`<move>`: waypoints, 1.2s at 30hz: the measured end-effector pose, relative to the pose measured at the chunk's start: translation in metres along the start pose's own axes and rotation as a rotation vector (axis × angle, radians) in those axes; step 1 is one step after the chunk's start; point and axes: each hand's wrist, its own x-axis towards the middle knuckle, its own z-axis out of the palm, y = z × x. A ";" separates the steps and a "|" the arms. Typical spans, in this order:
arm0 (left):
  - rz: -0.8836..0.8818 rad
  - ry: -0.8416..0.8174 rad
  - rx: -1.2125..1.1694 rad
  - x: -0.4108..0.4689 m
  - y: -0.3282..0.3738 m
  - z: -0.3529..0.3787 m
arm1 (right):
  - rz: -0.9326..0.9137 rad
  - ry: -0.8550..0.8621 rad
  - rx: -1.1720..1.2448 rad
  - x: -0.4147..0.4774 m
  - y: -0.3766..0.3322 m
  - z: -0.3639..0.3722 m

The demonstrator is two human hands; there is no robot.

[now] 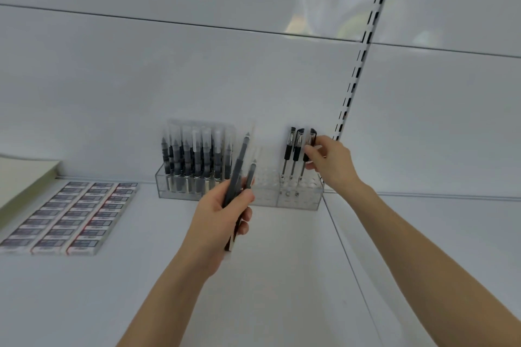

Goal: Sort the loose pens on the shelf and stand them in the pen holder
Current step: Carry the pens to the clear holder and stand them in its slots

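- The pen holder [265,197] is a clear box with rows of holes. It stands on the white shelf [282,276], against the back wall, near the middle of the view.
- Its left part is already full: many capped pens [194,155] stand upright there, close together.
- Its middle part shows only empty holes, as far as I can see.
- In its right part, two black-grip pens [296,152] stand in their holes. A third pen [311,136] stands just beside them at 3 o'clock, slightly tilted, with its tip down in the holder.
- The right hand [329,163] pinches this third pen at the grip between thumb and curled fingers. I judge it is seating the pen, but I cannot tell if the tip is fully in its hole.
- The left hand [217,214], at 6 o'clock from the holder, is closed around a small bundle of dark pens [238,172], at least two; the blur hides the exact number. Their caps point up toward 1 o'clock.
- No loose pen lies on the visible shelf, so the task seems nearly done. What is left, in my judgement, is the bundle in the left hand.
- At 9 o'clock from the holder lie flat rows of small boxed erasers [73,214].
- A slotted rail [363,45] runs up the wall at 1 o'clock.
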 end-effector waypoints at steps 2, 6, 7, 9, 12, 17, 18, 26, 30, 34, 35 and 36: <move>0.016 0.008 -0.016 0.000 -0.001 -0.001 | 0.017 -0.005 -0.006 -0.001 0.000 -0.001; 0.031 0.004 -0.024 0.001 -0.002 -0.002 | 0.000 0.187 0.060 -0.017 -0.004 -0.009; 0.031 -0.006 -0.030 0.001 -0.002 -0.002 | -0.014 0.222 0.148 -0.024 -0.010 -0.011; 0.024 -0.026 -0.035 0.000 -0.002 -0.001 | -0.027 0.133 0.278 -0.040 -0.026 -0.012; 0.022 -0.052 -0.045 0.000 -0.003 0.004 | -0.047 -0.176 0.299 -0.059 -0.049 -0.007; 0.042 -0.036 -0.056 -0.004 -0.001 0.000 | -0.064 -0.293 0.339 -0.063 -0.064 0.005; 0.042 -0.009 -0.069 -0.004 -0.001 -0.004 | -0.045 -0.286 0.398 -0.060 -0.066 0.006; 0.044 0.243 -0.011 -0.010 0.002 -0.041 | -0.113 0.059 0.488 -0.019 -0.077 0.018; 0.059 0.250 -0.017 -0.014 0.005 -0.050 | -0.191 0.093 0.339 0.001 -0.081 0.039; 0.059 0.269 -0.060 -0.017 0.008 -0.056 | -0.237 0.022 0.217 0.012 -0.082 0.054; 0.055 0.273 -0.067 -0.018 0.008 -0.057 | -0.242 0.008 0.200 0.013 -0.083 0.055; 0.048 0.275 -0.077 -0.018 0.008 -0.058 | -0.246 -0.012 0.188 0.015 -0.083 0.057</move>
